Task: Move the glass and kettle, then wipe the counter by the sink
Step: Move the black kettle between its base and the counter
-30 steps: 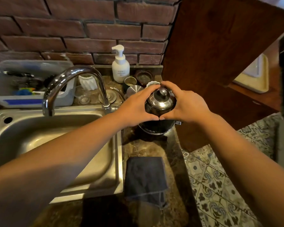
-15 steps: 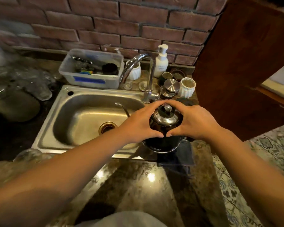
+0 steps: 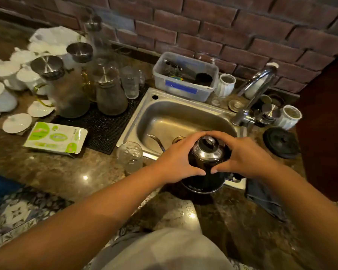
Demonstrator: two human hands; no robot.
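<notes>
Head view, counter and sink; item one, kettle (image 3: 207,152), black body with steel lid, clasped from both sides; left hand (image 3: 179,162) wrapped round its left flank, right hand (image 3: 244,155) round its right flank, thumbs nearly meeting at the front, fingers curled over the lid's shoulder; kettle sits over the near rim of the sink (image 3: 137,117), whether resting or lifted cannot be told; thin spout (image 3: 156,140) reaches left over the basin; item two, glass (image 3: 130,155), clear, upright on the counter (image 3: 66,172) just beside the sink's near left corner, close to the left hand but apart from it; item three, dark cloth (image 3: 261,197) on the counter to the kettle's right; item four, round black base (image 3: 280,142) near the tap (image 3: 256,94); item five, plastic tub (image 3: 183,88) behind the sink, against the brick wall (image 3: 222,36).
</notes>
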